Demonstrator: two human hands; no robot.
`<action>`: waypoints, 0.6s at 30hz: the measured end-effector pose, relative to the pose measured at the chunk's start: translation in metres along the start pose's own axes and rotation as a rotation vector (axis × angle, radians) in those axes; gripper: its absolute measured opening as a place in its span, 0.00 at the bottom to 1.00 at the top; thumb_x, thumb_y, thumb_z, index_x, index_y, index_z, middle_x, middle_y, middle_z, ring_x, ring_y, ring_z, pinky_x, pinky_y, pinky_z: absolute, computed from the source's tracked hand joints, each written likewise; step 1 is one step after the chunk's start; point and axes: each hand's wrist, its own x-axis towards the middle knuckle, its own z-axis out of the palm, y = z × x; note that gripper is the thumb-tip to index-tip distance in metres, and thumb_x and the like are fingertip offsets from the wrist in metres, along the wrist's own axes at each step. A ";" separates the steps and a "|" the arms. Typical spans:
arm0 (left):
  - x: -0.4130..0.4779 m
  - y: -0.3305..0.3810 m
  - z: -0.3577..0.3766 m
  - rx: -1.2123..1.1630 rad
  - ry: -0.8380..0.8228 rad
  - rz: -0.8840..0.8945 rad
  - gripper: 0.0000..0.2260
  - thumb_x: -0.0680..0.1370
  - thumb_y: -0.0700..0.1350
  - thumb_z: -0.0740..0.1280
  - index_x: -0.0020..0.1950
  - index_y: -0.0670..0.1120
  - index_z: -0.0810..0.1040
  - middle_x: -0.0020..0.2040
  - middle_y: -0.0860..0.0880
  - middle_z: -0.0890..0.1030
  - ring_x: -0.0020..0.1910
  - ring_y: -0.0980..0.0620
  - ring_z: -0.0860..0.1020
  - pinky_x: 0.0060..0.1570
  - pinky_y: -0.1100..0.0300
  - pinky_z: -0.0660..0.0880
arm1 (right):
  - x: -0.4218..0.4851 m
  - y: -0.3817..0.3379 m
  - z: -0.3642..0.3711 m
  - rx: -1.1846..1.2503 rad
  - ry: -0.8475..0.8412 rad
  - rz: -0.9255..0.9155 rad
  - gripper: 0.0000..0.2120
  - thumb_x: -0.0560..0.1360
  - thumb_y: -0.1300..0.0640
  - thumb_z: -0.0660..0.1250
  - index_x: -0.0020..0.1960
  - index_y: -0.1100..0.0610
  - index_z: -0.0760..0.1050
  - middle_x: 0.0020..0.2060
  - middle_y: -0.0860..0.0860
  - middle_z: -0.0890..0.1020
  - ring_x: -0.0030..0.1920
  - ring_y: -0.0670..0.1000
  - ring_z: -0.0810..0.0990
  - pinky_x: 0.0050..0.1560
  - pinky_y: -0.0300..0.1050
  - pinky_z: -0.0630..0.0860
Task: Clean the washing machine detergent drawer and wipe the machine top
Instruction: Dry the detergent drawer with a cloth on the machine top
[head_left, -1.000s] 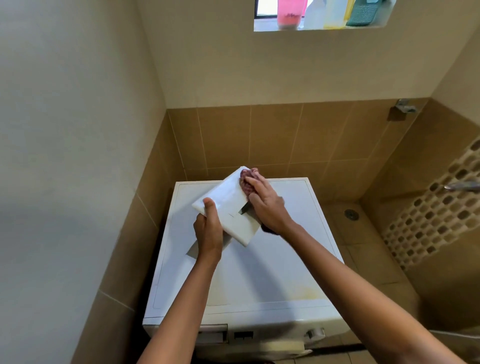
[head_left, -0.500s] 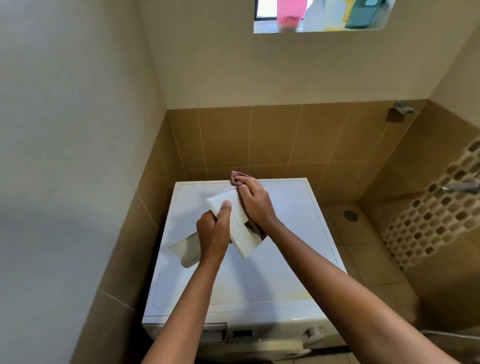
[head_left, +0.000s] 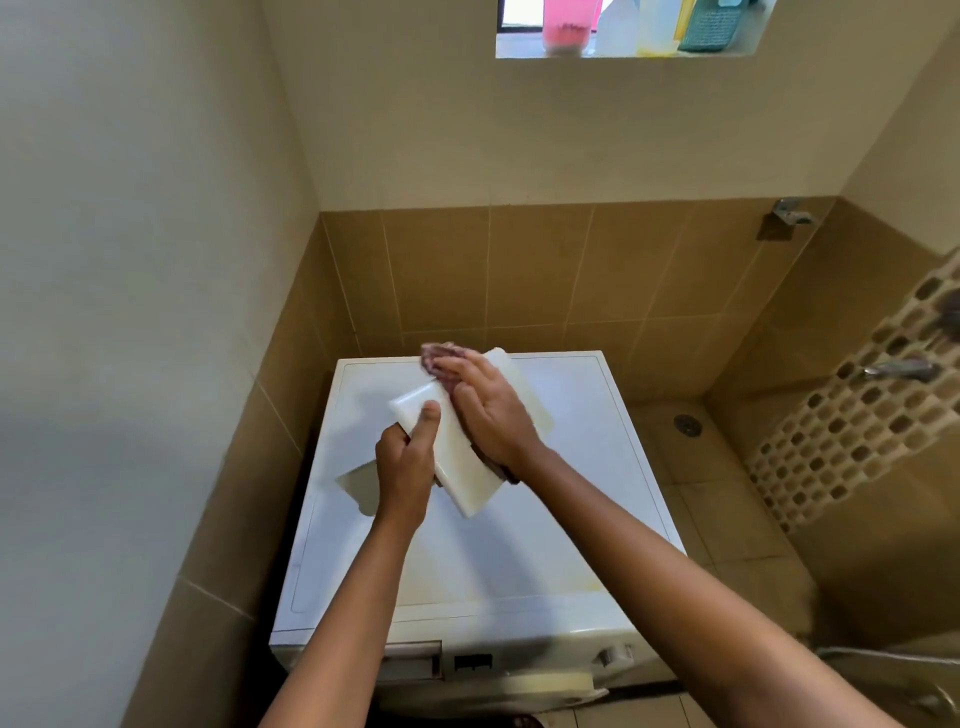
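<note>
Detergent drawer (head_left: 460, 462) mid-wipe: gripped by left hand (head_left: 405, 467), cloth (head_left: 436, 358) pressed on by flat right hand (head_left: 488, 415); machine top (head_left: 519, 545) probably next.

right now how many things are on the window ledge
4, left to right: pink container, translucent white bottle, yellowish container, teal basket. All are cropped by the frame; more may be hidden.

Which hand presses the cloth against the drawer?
The right hand: its flat fingers press the purplish cloth onto the white drawer, while the left hand merely grips the drawer's near edge.
</note>
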 end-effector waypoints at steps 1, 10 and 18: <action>-0.001 0.002 -0.001 -0.006 -0.008 0.016 0.04 0.80 0.52 0.62 0.48 0.54 0.74 0.44 0.49 0.80 0.44 0.49 0.81 0.42 0.54 0.80 | 0.006 0.009 -0.005 0.028 0.060 0.038 0.19 0.79 0.53 0.52 0.65 0.47 0.74 0.66 0.39 0.72 0.67 0.41 0.69 0.66 0.51 0.69; -0.012 -0.007 -0.010 -0.054 -0.011 0.088 0.10 0.72 0.58 0.65 0.49 0.54 0.74 0.44 0.51 0.81 0.42 0.51 0.83 0.39 0.57 0.80 | 0.009 0.047 -0.019 -0.027 0.204 0.524 0.17 0.81 0.48 0.50 0.63 0.49 0.72 0.55 0.52 0.76 0.54 0.52 0.75 0.51 0.47 0.70; -0.003 -0.005 -0.038 -0.170 0.036 0.088 0.15 0.73 0.55 0.66 0.55 0.49 0.76 0.47 0.50 0.82 0.45 0.51 0.83 0.39 0.57 0.80 | -0.060 0.073 -0.005 -0.112 0.147 0.691 0.17 0.79 0.48 0.51 0.38 0.53 0.72 0.36 0.48 0.78 0.37 0.50 0.75 0.34 0.43 0.69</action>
